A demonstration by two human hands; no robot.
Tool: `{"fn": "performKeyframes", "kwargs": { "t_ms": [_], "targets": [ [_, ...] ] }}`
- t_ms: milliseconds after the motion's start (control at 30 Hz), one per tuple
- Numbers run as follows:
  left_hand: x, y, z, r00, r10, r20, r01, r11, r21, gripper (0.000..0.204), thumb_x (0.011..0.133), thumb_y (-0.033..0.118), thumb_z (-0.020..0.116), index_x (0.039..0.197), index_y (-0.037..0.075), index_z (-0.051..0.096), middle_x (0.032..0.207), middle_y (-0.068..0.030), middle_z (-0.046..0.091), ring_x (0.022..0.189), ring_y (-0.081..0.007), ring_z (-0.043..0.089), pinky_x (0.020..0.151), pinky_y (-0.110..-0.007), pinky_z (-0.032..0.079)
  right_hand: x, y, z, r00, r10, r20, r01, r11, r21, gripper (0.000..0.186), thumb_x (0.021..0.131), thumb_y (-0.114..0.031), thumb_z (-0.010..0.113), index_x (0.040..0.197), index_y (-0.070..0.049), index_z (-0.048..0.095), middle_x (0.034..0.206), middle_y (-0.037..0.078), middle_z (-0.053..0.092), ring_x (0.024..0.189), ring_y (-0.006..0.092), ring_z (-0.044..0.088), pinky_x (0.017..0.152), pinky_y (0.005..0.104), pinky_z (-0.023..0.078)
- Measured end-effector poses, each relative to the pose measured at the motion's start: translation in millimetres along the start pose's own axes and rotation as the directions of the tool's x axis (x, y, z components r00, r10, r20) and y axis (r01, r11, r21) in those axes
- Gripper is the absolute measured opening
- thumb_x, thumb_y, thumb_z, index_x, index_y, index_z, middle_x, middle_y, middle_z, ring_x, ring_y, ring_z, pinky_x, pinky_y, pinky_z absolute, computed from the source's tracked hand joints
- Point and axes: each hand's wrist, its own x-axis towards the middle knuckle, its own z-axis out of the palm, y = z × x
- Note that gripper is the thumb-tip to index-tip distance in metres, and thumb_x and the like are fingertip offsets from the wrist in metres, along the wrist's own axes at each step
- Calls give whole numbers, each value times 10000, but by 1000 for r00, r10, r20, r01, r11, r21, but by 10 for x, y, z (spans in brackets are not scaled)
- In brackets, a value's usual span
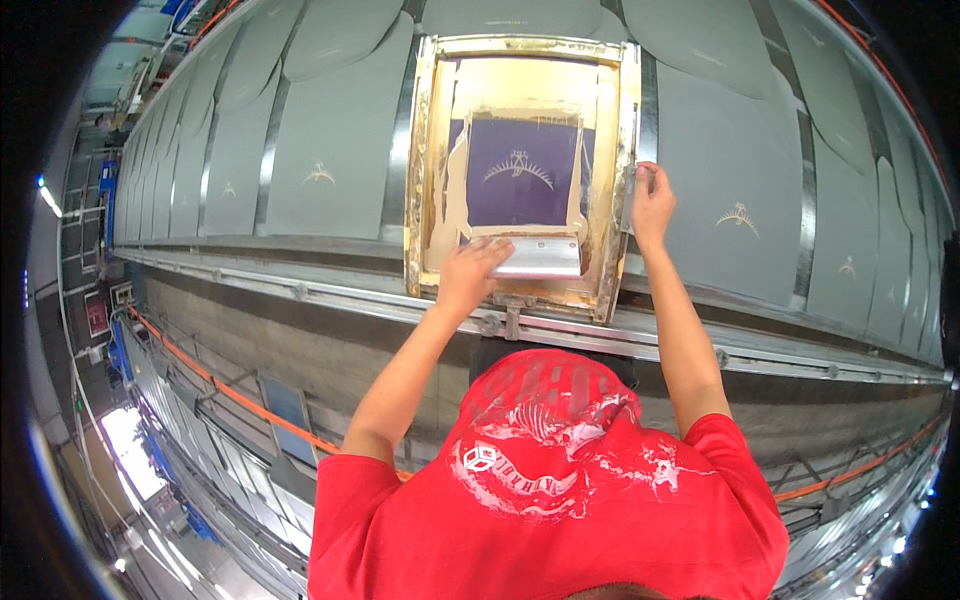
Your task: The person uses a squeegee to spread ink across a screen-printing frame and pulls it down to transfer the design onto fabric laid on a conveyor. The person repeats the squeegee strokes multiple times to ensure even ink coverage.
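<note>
A screen-printing frame [425, 150] with worn, yellowish edges lies over one of the grey panels in front of me. Its mesh has a dark purple window [520, 205] bearing a pale arched design with fine spikes. Across the near end of the mesh rests a squeegee [545, 259] with a silver metal holder. My left hand [470, 273] is closed over the squeegee's left end. At the frame's right edge, my right hand [653, 205] has its fingers curled onto the rim by a narrow grey metal piece [629, 200].
Rows of grey fabric panels [330, 150] stretch to both sides, several with the same pale design. A metal rail [340, 293] runs along the near table edge. Below it are a grey aisle and an orange line [240, 398]. My red shirt [540, 520] fills the lower middle.
</note>
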Motion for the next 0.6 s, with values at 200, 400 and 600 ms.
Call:
{"fn": "performKeyframes", "kwargs": {
  "t_ms": [200,400,600],
  "targets": [
    [-224,-236,-57,999,36,-21,-35,999,23,621,669,68,805,1264,190,677,1330,8,672,1237,-234,617,964,-398,466,-33,-117,82,998,66,-2,-66,989,-135,229,998,-264,596,1100,-79,685,689,117,597,590,203,502,603,366,432],
    [-550,-290,-188,991,124,49,-125,992,22,664,640,31,771,1273,209,674,1351,19,660,1241,-227,619,954,-413,482,42,10,113,1000,24,2,-23,974,-225,234,992,-267,591,1127,-105,692,665,154,598,590,270,560,642,408,468],
    [-104,-490,-173,988,154,-9,-153,986,72,661,659,17,738,1285,216,669,1328,8,673,1224,-237,631,935,-419,494,73,-188,-100,970,-113,217,226,756,-614,340,965,-388,637,1205,-158,709,1193,128,656,1072,275,602,873,434,478]
  ]
}}
